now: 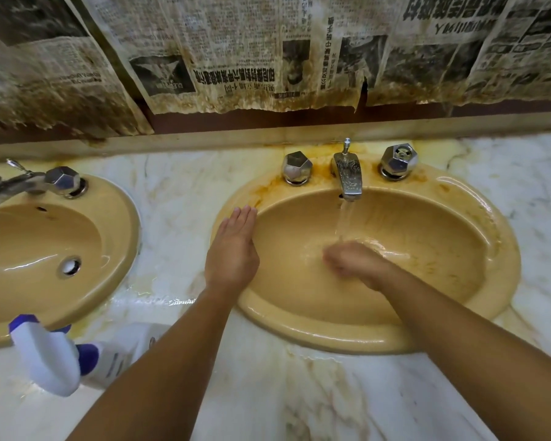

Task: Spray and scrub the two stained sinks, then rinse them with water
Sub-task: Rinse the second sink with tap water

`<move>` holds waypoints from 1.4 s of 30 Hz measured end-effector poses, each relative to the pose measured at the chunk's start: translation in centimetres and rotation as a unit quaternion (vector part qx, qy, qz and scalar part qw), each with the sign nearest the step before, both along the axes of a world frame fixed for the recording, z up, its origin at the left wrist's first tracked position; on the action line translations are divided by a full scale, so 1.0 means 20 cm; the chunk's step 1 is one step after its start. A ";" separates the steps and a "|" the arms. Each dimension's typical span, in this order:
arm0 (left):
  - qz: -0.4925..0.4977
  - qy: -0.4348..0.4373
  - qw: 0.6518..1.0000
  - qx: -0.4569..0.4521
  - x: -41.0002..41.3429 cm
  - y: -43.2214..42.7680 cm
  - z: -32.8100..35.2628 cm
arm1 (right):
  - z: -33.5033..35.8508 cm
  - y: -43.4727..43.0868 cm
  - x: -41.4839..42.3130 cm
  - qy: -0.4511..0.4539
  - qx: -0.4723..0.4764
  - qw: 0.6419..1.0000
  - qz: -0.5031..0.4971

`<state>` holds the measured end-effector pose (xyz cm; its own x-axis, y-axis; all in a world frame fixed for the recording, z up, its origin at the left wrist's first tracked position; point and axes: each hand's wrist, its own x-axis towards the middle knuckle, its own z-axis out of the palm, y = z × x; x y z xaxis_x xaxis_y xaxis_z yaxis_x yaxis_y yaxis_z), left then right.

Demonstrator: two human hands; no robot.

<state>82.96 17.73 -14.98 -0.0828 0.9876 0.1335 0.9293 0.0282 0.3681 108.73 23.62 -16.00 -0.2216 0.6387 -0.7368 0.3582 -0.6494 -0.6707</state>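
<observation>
Two tan oval sinks sit in a marble counter. The right sink (477, 300) has orange stains along its back rim, and water runs from its chrome faucet (348, 173) into the bowl. My right hand (353, 261) is blurred low in that bowl under the stream; nothing is visible in it. My left hand (233, 246) lies flat with straight fingers on the sink's left rim. The left sink (115, 249) looks wet, with its drain hole showing. A white spray bottle (77, 354) with a blue trigger lies on its side on the counter near me at the left.
Two faceted chrome knobs (296, 168) (399, 160) flank the right faucet. The left sink's faucet and knob (62, 179) stand at the far left. Stained newspaper (236, 52) covers the wall behind. The marble counter (268, 393) is wet between the sinks.
</observation>
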 end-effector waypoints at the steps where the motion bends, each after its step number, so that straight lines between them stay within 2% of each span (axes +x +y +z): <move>1: 0.002 -0.001 1.000 0.000 0.00 0.00 0.00 | 0.01 0.06 0.00 0.089 -0.027 0.984 -0.150; 2: 0.004 -0.004 1.000 -0.001 0.00 0.00 0.01 | 0.02 0.12 0.00 0.180 -0.061 0.940 -0.283; 3: 0.007 -0.007 1.000 -0.003 0.00 0.00 0.01 | 0.06 0.16 -0.02 0.257 -0.094 0.891 -0.363; 4: 0.009 -0.011 1.000 -0.005 0.00 0.00 0.02 | 0.10 0.18 -0.06 0.299 -0.108 0.863 -0.391; 5: 0.011 -0.014 1.000 -0.007 0.00 0.00 0.02 | 0.15 0.17 -0.11 0.322 -0.113 0.862 -0.375; 8: 0.015 -0.018 1.000 -0.015 0.00 0.00 0.03 | 0.23 0.08 -0.20 0.305 -0.123 0.918 -0.222; 9: 0.015 -0.016 1.000 -0.016 0.00 0.00 0.03 | 0.24 0.07 -0.20 0.291 -0.124 0.922 -0.222; 10: 0.016 -0.014 1.000 -0.017 0.00 0.00 0.03 | 0.23 0.08 -0.17 0.284 -0.121 0.915 -0.258; 12: 0.018 -0.013 1.000 -0.019 0.01 0.01 0.03 | 0.18 0.11 -0.09 0.287 -0.114 0.879 -0.363; 13: 0.018 -0.012 1.000 -0.020 0.01 0.01 0.04 | 0.18 0.12 -0.07 0.311 -0.116 0.862 -0.382; 15: 0.016 -0.008 1.000 -0.023 0.01 0.01 0.04 | 0.24 0.11 -0.07 0.365 -0.118 0.857 -0.344; 17: 0.014 -0.005 1.000 -0.025 0.01 0.01 0.04 | 0.29 0.05 -0.10 0.384 -0.094 0.867 -0.303; 19: 0.013 -0.003 1.000 -0.024 0.01 0.01 0.04 | 0.28 -0.06 -0.10 0.363 -0.061 0.905 -0.214; 21: 0.013 -0.003 1.000 -0.024 0.01 0.01 0.04 | 0.23 -0.21 -0.09 0.294 -0.080 0.952 -0.010; 22: 0.013 -0.001 1.000 -0.024 0.01 0.01 0.03 | 0.21 -0.27 -0.08 0.229 -0.089 0.961 0.126; 23: 0.013 0.001 1.000 -0.024 0.01 0.01 0.03 | 0.17 -0.31 -0.05 0.146 -0.083 0.949 0.266; 24: 0.014 0.003 1.000 -0.023 0.01 0.01 0.03 | 0.12 -0.32 -0.01 0.052 -0.063 0.918 0.389; 26: 0.014 0.007 1.000 -0.023 0.01 0.01 0.04 | 0.02 -0.26 0.07 -0.145 -0.007 0.838 0.526; 27: 0.015 0.009 1.000 -0.023 0.01 0.01 0.04 | -0.01 -0.22 0.10 -0.216 0.036 0.807 0.548; 28: 0.016 0.012 1.000 -0.022 0.02 0.01 0.04 | -0.04 -0.16 0.10 -0.248 0.082 0.810 0.525; 29: 0.016 0.014 1.000 -0.021 0.02 0.01 0.04 | -0.04 -0.11 0.09 -0.240 0.122 0.855 0.443; 30: 0.015 0.016 1.000 -0.022 0.01 0.01 0.05 | -0.03 -0.06 0.06 -0.189 0.133 0.928 0.294; 31: 0.014 0.017 1.000 -0.022 0.01 0.01 0.05 | -0.01 0.00 0.04 -0.085 0.087 0.988 0.097; 32: 0.013 0.017 1.000 -0.022 0.01 0.01 0.05 | 0.02 0.06 0.01 0.042 0.033 0.995 -0.085; 33: 0.014 0.017 1.000 -0.022 0.02 0.01 0.05 | 0.04 0.12 0.00 0.154 -0.012 0.959 -0.236; 34: 0.014 0.016 1.000 -0.022 0.02 0.01 0.05 | 0.07 0.18 -0.02 0.254 -0.052 0.901 -0.349; 35: 0.014 0.014 1.000 -0.021 0.02 0.01 0.05 | 0.12 0.21 -0.05 0.319 -0.079 0.852 -0.408; 36: 0.013 0.013 1.000 -0.019 0.01 0.01 0.05 | 0.17 0.22 -0.09 0.351 -0.100 0.830 -0.422; 37: 0.011 0.012 1.000 -0.017 0.01 0.01 0.05 | 0.22 0.20 -0.14 0.360 -0.110 0.836 -0.399; 40: 0.007 0.007 1.000 -0.014 0.00 0.01 0.04 | 0.27 0.08 -0.22 0.307 -0.133 0.917 -0.218; 42: 0.008 0.006 1.000 -0.010 0.00 0.01 0.04 | 0.25 0.05 -0.18 0.252 -0.140 0.930 -0.227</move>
